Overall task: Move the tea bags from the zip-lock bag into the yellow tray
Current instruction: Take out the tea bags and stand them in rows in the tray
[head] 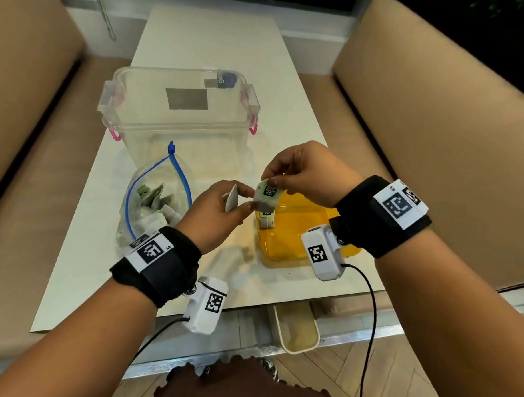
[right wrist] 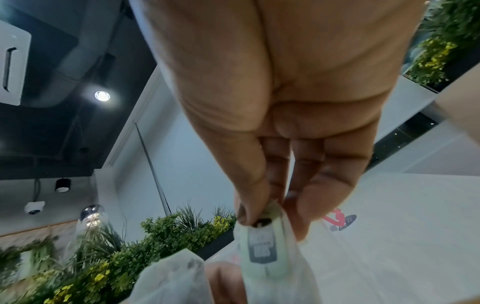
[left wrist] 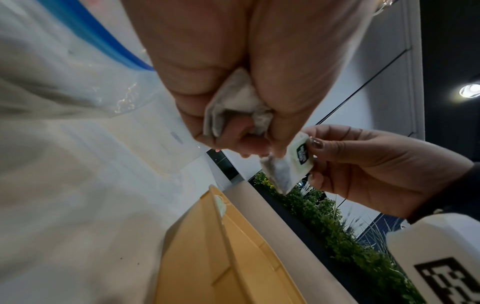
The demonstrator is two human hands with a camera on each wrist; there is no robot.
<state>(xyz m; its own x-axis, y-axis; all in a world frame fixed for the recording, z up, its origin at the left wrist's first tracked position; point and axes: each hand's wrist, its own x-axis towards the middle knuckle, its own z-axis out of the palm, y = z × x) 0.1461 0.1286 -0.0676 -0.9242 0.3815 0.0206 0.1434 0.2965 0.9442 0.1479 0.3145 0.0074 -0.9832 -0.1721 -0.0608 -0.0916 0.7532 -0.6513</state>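
An open zip-lock bag (head: 153, 206) with a blue seal lies at the table's left, with several tea bags inside. My left hand (head: 225, 206) pinches one white tea bag (head: 232, 198) (left wrist: 233, 105) just right of it. My right hand (head: 288, 175) pinches a second tea bag (head: 267, 194) (left wrist: 293, 162) (right wrist: 262, 244) by its pale green tag, above the left rim of the yellow tray (head: 301, 238) (left wrist: 213, 259). One tea bag (head: 267, 220) stands inside the tray against its left wall. The two hands almost touch.
A clear plastic box (head: 181, 106) with pink clips stands behind the zip-lock bag. The white table (head: 218, 42) runs between two tan benches (head: 435, 130). A small cream bin (head: 297, 330) sits below the table's near edge.
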